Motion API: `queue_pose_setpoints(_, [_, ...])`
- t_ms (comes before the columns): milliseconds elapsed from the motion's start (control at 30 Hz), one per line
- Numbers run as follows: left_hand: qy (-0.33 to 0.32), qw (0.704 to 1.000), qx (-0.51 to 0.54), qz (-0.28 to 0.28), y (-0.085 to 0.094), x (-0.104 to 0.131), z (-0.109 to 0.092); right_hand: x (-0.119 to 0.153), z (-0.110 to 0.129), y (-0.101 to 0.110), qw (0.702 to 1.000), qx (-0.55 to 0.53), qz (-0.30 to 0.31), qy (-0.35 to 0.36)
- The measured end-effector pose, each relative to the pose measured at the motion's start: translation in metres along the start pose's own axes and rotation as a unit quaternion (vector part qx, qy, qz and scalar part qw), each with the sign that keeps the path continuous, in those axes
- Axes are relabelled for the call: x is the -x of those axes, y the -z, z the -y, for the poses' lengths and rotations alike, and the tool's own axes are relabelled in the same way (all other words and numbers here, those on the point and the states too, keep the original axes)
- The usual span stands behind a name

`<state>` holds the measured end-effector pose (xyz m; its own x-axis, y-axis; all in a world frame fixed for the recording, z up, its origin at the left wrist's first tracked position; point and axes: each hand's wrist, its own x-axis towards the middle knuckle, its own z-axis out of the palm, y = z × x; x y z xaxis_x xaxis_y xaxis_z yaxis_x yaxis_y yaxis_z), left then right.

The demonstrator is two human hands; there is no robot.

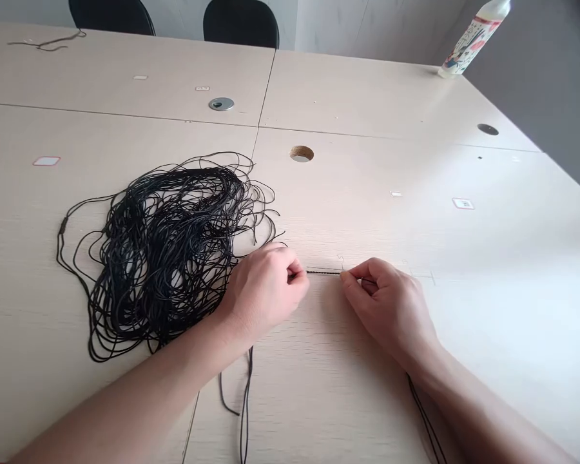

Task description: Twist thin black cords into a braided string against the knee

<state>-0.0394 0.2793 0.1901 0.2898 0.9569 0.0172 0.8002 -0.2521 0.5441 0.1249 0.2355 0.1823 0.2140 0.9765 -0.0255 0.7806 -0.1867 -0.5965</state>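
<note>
Pale wood worktop (367, 212) fills my view, made of several panels pushed together, with a round cable hole (301, 153) near the middle and a metal cap (221, 103) further up. Two dark chairs (240, 22) stand at the top edge, and a bottle (473, 35) stands tilted in the upper right corner. At lower centre I see both hands pinched shut on one black cord (323, 272), stretched taut and straight between them just above the worktop. My left hand (263, 290) grips its left end, my right hand (389, 303) its right end, the two a short way apart. Left of them lies a big loose tangle (164, 251) of the same cord, touching the left hand. Loose strands (244, 406) trail toward the bottom edge.
</note>
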Motion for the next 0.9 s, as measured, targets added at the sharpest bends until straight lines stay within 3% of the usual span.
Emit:
queue_pose_setpoints(367, [0.013,1.000,0.004,-0.006,-0.0024,-0.0018,0.0000,-0.0030,0.0009,0.0047,1.000,0.018,0.015,-0.021])
queue_pose_setpoints(900, [0.036,0.999,-0.001,0.015,0.0008,-0.0058,-0.0020,-0.0042,-0.0014,-0.0001,0.999,0.038,-0.024,0.009])
